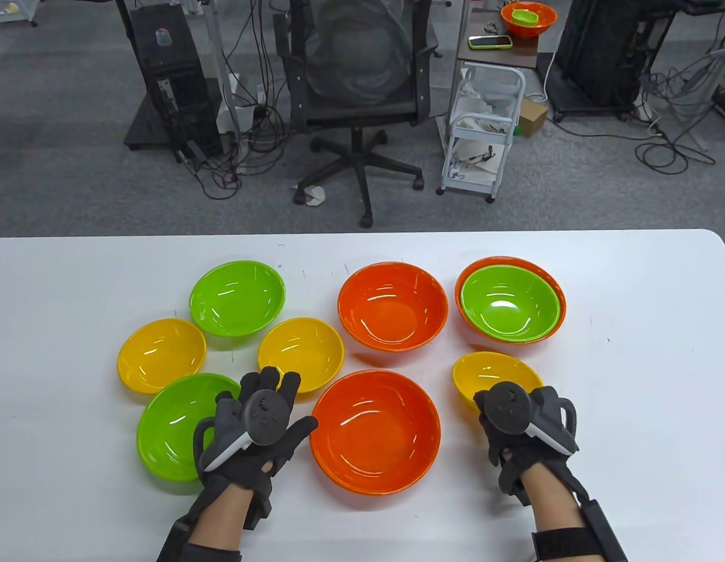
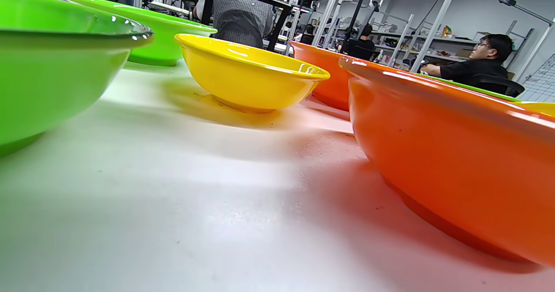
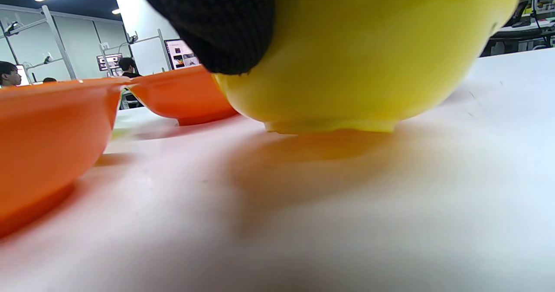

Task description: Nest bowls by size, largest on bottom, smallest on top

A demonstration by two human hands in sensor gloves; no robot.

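Several bowls stand on the white table (image 1: pixel 631 351). A green bowl (image 1: pixel 510 304) sits nested in an orange bowl (image 1: pixel 558 293) at the back right. My right hand (image 1: pixel 505 407) grips the near rim of a small yellow bowl (image 1: pixel 491 374); in the right wrist view a gloved finger (image 3: pixel 217 23) presses on that bowl's side (image 3: pixel 368 58) while its base rests on the table. My left hand (image 1: pixel 286 404) is open with fingers spread, above the table between a green bowl (image 1: pixel 175 421) and a large orange bowl (image 1: pixel 375 433).
Loose bowls: orange (image 1: pixel 392 305), green (image 1: pixel 237 298), two yellow (image 1: pixel 161 354) (image 1: pixel 301 351). The left wrist view shows the near green bowl (image 2: pixel 52 66), a yellow one (image 2: pixel 247 79) and the large orange one (image 2: pixel 455 153). An office chair (image 1: pixel 362 88) stands beyond the far edge.
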